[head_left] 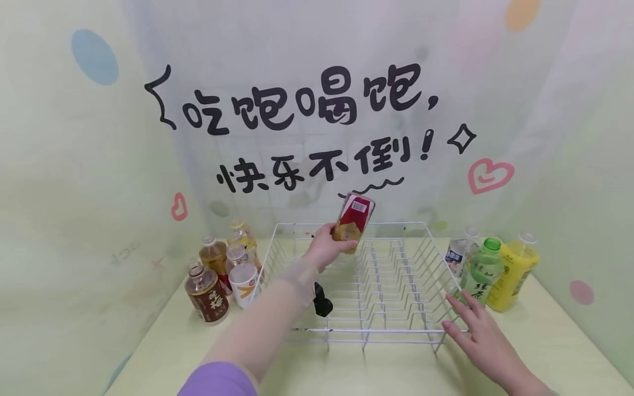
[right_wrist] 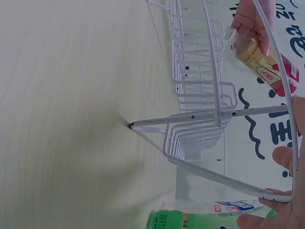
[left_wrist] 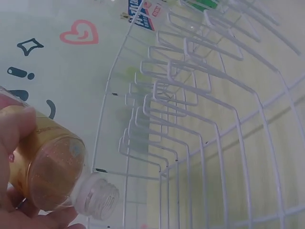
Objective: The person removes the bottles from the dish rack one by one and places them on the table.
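Observation:
My left hand [head_left: 324,247] grips a clear plastic bottle [head_left: 355,215] with a red and gold label above the white wire dish rack [head_left: 364,331]. The bottle is tilted, base up, and its uncapped neck points down toward the rack in the left wrist view. At the rack's front right corner is my right hand [head_left: 482,341], its fingers spread and fairly straight against the wire rim. Close behind those fingers stands a green bottle [head_left: 482,269].
Left of the rack stand a dark-labelled bottle [head_left: 207,294], a white-labelled bottle [head_left: 242,283], an amber bottle [head_left: 214,258] and a yellowish one [head_left: 241,234]. On the right are a yellow bottle [head_left: 515,272] and a clear one with a blue label [head_left: 457,254]. A printed backdrop [head_left: 317,49] hangs behind.

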`<move>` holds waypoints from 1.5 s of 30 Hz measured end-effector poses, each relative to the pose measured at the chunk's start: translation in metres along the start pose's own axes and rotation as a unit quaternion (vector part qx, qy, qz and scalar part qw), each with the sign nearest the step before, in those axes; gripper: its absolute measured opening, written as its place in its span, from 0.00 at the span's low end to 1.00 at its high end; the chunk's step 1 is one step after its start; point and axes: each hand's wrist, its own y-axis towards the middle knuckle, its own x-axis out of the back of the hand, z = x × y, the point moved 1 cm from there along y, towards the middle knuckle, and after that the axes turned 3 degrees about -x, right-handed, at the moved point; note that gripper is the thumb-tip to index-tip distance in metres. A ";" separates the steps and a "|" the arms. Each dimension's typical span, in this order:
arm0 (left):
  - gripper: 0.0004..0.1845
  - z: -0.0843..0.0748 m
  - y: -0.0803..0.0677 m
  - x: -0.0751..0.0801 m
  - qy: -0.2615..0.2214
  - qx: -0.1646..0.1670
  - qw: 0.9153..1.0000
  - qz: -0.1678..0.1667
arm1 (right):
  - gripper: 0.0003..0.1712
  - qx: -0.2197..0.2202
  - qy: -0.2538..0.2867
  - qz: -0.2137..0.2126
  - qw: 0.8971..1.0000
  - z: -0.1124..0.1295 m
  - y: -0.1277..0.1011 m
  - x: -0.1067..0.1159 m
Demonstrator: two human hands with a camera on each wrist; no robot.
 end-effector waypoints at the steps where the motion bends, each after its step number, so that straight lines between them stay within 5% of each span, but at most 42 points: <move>1: 0.43 0.000 -0.002 0.002 0.019 -0.007 1.000 0.002 | 0.37 0.001 -0.003 0.000 1.000 0.000 0.000 0.001; 6: 0.39 -0.003 -0.009 0.013 0.099 -0.049 0.994 0.011 | 0.38 0.014 -0.024 -0.013 1.000 0.001 0.000 0.004; 11: 0.40 -0.003 -0.015 0.024 0.186 -0.080 0.979 0.018 | 0.41 0.043 -0.061 -0.036 0.997 0.005 0.005 0.011; 18: 0.42 -0.001 -0.020 0.033 0.256 -0.106 0.960 0.024 | 0.46 0.037 -0.120 0.007 0.992 0.022 0.020 0.032; 26: 0.41 -0.002 -0.022 0.035 0.323 -0.145 0.935 0.032 | 0.47 0.052 -0.116 0.027 0.992 0.065 0.055 0.047; 38: 0.40 -0.007 -0.031 0.033 0.406 -0.181 0.895 0.042 | 0.50 0.101 -0.115 0.043 0.987 0.117 0.121 0.014; 45: 0.38 -0.008 -0.033 0.031 0.434 -0.205 0.876 0.044 | 0.52 0.158 -0.179 0.008 0.971 0.145 0.147 -0.006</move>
